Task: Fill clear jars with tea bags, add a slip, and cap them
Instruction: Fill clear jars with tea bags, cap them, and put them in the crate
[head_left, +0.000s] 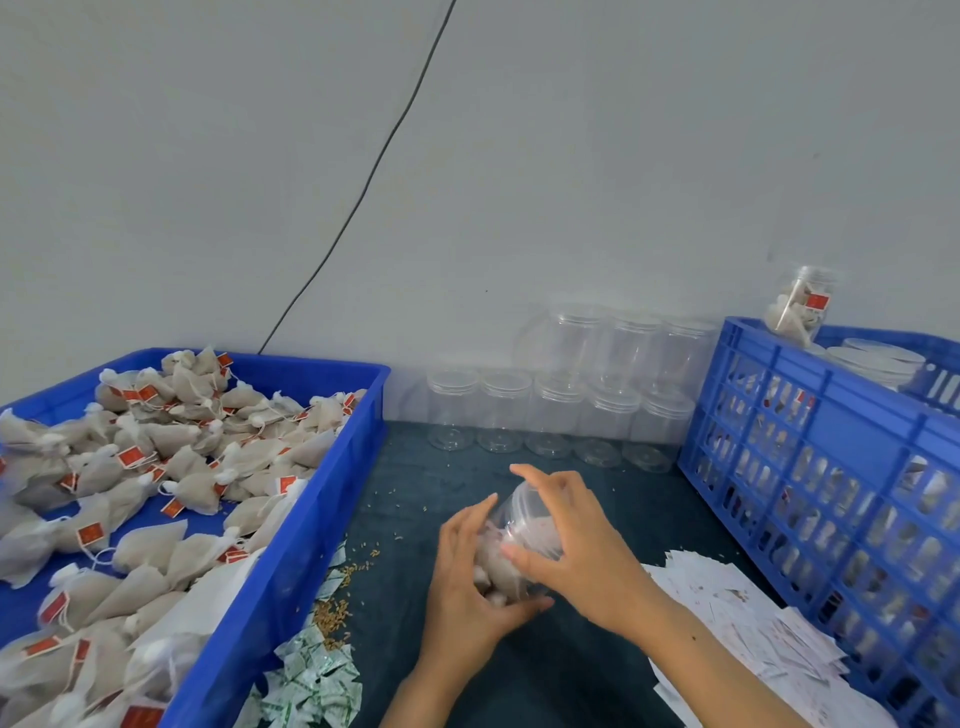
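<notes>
A dark green table covering (457, 499) is running up to a plain grey wall, with a black cable (363, 187) hanging down it. On the left, a blue tray (291, 545) is holding loose tea bags (156, 467); at the back, empty clear jars (561, 410) are standing stacked in two rows; on the right, a blue crate (810, 467) is carrying one filled jar (800, 304) on its rim.

The jar in hand (519, 540) is being held tilted, just above the table centre, between both hands and already packed with tea bags. The left hand (467, 582) is gripping the lower body, fingers curled round it. The right hand (576, 540) is curling over the mouth end, thumb and fingers around the rim; whether a lid is under it cannot be told.

In my judgement the capping step is under way, or the bags are being pressed down ahead of it. No slip is discernible inside. The next move is calling for a steady left-hand hold while the top is turned square to the threads. White slips (727, 618) are lying near the right forearm, green sachets (311, 675) beside the tray.
</notes>
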